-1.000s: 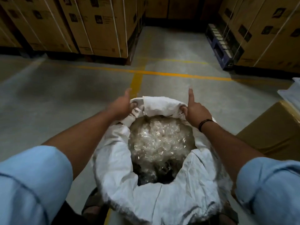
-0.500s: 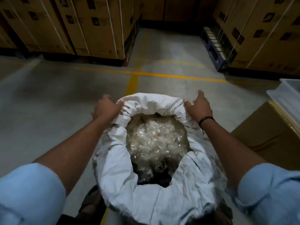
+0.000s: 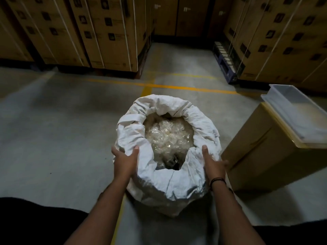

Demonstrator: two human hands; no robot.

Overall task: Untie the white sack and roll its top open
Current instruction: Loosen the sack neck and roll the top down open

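Note:
The white woven sack (image 3: pixel 169 181) stands upright on the floor, untied, its top rolled down into a thick collar. Clear plastic-wrapped pieces (image 3: pixel 168 137) fill the inside. My left hand (image 3: pixel 124 160) holds the collar on the near left, thumb over the top and fingers down the outer wall. My right hand (image 3: pixel 213 163), a black band on its wrist, holds the near right of the collar the same way, thumb lying on the rolled edge. Most of the fingers of both hands are hidden behind the sack's sides.
A brown carton (image 3: pixel 261 152) stands right of the sack with a translucent plastic tray (image 3: pixel 297 119) on top. Strapped stacks of cartons (image 3: pixel 106 32) line the back and right. A blue pallet (image 3: pixel 224 62) lies far right. Yellow lines (image 3: pixel 159 85) cross the concrete floor.
Both hands left the far edge of the collar and came back to its near sides. The view rose and pulled back, so the sack looks smaller.

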